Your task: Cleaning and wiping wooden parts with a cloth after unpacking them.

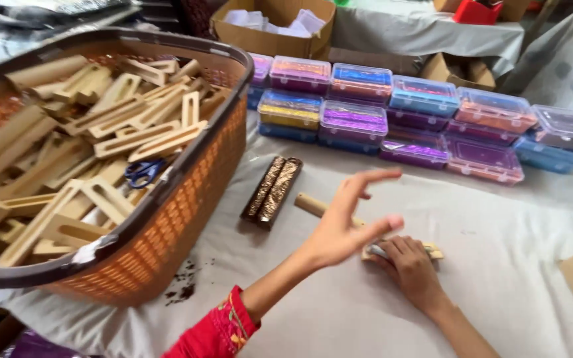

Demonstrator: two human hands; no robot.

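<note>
A wooden piece (313, 204) is being pinned to the cloth (499, 252) by the right hand (411, 265), fingers curled on it; the left hand (349, 222) is being held above, fingers spread wide, holding nothing.

Matt wooden frames (134, 129) fill a plastic lattice basket (187, 219) — glossy clear-lidded boxes (426, 96) on white cloth (499, 252).

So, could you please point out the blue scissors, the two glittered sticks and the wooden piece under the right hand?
Blue scissors (143, 171), head view, on the handles in the basket.
Glittered sticks (272, 192), head view, middle of the pair.
Wooden piece (434, 251), head view, end showing beside the right hand (411, 265).
</note>
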